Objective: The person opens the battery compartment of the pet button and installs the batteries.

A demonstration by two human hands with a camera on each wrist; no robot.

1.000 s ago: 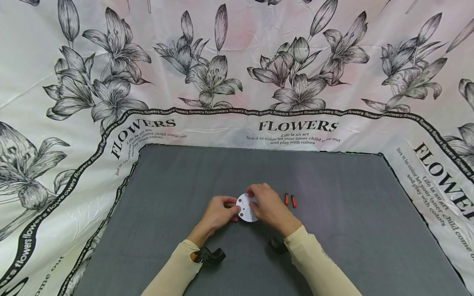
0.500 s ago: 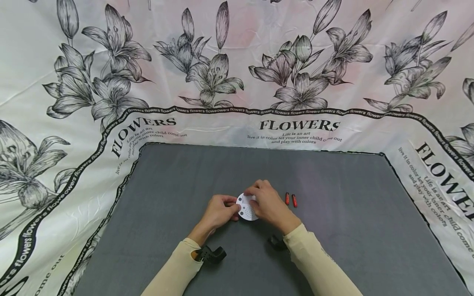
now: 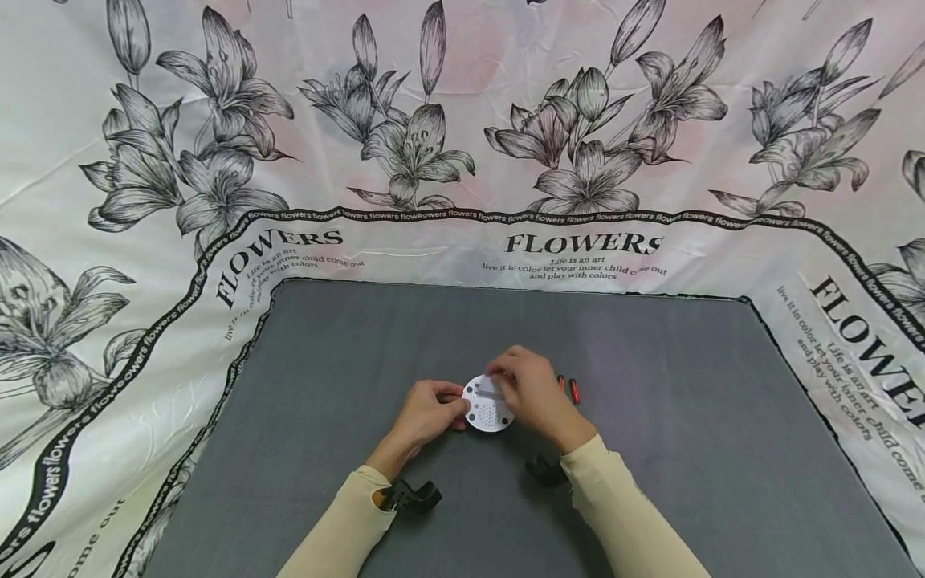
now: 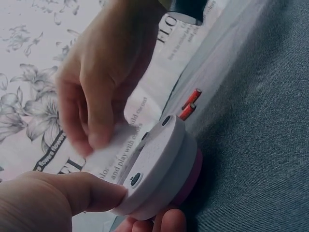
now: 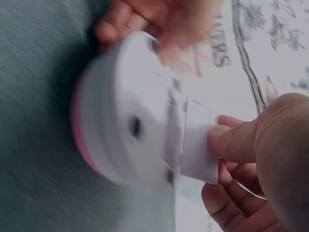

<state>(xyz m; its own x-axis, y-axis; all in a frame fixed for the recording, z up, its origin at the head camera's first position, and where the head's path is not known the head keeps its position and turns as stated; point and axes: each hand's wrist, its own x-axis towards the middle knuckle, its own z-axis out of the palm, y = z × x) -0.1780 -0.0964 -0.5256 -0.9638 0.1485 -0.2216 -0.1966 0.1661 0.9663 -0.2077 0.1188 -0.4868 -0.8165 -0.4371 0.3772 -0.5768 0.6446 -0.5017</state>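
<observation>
My left hand (image 3: 426, 411) grips the left edge of a round white device (image 3: 490, 417), thumb on its face and fingers beneath. The device has dark round feet, small holes in its face and a pink rim on the far side, seen in the left wrist view. My right hand (image 3: 533, 393) pinches a thin white battery cover (image 5: 199, 145) between thumb and fingers, just off the device's face. A rectangular battery compartment (image 3: 488, 392) shows uncovered in that face. In the left wrist view the cover is blurred.
Two red batteries (image 4: 192, 99) lie on the grey tabletop (image 3: 347, 345) just beyond my right hand, which partly covers one in the head view. White flower-printed cloth (image 3: 419, 249) borders the table. A black wrist mount (image 3: 413, 497) sits at my left wrist.
My right hand has drawn back right from the device with the battery cover, baring the compartment and overlapping one battery. The left hand keeps its grip.
</observation>
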